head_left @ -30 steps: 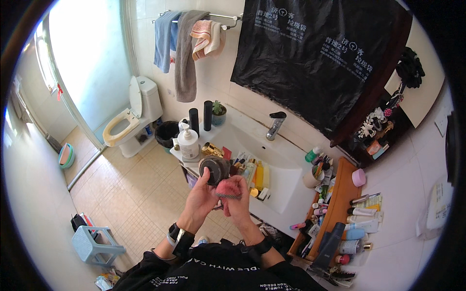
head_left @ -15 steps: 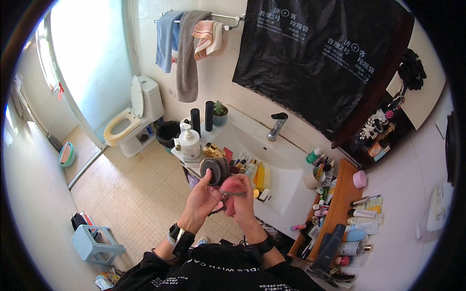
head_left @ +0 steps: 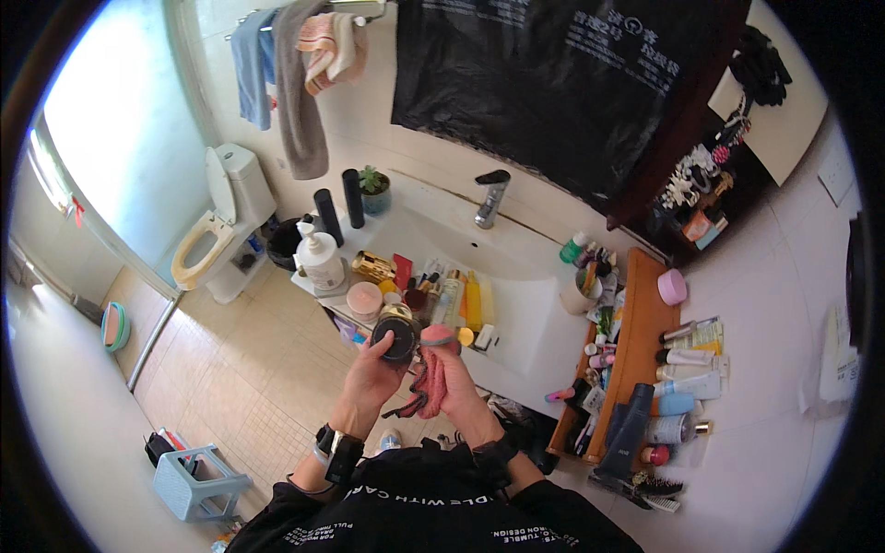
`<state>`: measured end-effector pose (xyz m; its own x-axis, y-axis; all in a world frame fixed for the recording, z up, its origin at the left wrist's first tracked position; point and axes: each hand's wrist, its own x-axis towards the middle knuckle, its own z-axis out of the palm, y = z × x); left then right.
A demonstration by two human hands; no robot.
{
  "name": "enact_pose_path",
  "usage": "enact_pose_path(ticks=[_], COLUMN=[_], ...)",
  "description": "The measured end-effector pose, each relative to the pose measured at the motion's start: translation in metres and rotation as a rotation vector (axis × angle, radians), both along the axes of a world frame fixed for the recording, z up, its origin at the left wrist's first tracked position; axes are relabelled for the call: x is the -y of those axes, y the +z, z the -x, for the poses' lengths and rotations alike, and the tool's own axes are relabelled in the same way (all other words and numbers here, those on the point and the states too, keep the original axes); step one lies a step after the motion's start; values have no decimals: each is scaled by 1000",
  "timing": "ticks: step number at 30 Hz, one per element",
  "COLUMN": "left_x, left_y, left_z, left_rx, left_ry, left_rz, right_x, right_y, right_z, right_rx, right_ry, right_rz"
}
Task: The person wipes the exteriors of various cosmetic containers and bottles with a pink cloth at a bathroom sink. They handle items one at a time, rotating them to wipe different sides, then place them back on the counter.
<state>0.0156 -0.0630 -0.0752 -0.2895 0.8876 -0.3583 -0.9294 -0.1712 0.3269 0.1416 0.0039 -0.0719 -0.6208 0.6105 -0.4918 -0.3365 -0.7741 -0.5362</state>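
A round jar with a black lid [head_left: 397, 340] is in my left hand [head_left: 365, 378], the thumb across its dark top. My right hand [head_left: 459, 389] grips a bunched pink cloth [head_left: 429, 387] with a dark edge, close against the jar's right side. The lower end of the cloth hangs loose below the fingers. Both hands are in front of the washbasin's near edge. Just beyond the jar, a pink round container [head_left: 365, 300], a gold-coloured bottle [head_left: 373, 266] and several small cosmetics stand or lie on the left of the white basin [head_left: 530, 318].
A white pump bottle [head_left: 319, 258], two black cylinders and a potted succulent [head_left: 373, 189] stand at the counter's left. The tap [head_left: 491, 198] rises at the back. On the right, an orange-brown box [head_left: 636, 346] holds several cosmetics. A blue stool [head_left: 198, 484] stands lower left.
The whole view has shifted, so the basin and toilet sit further left. The cloth has come away from the jar's front, and more of it hangs down from my right hand.
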Motion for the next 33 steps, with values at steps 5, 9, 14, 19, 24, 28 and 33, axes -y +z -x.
enact_pose_path(ticks=[5, 9, 14, 19, 24, 28, 33], left_x=[-29, -57, -76, -101, -129, -143, -166], left_y=[-4, 2, -2, -35, -87, -105, -73], left_z=[-30, -50, -67, -59, -39, -28, -30], left_rx=[35, 102, 23, 54, -119, -181, -371], left_ry=[-189, -264, -257, -290, -418, -489, -514], left_rz=[-34, 53, 143, 189, 123, 19, 184], right_x=[-18, -33, -52, -73, -96, -112, -116], right_y=[4, 2, -20, -50, -93, -130, -138], right_z=[-34, -67, -77, -80, -66, -49, -42], right_rx=[233, 103, 166, 165, 384, 429, 481], right_ry=[-74, -91, -224, -294, -374, -459, -484], right_rz=[-176, -97, -73, 12, 30, -88, -176])
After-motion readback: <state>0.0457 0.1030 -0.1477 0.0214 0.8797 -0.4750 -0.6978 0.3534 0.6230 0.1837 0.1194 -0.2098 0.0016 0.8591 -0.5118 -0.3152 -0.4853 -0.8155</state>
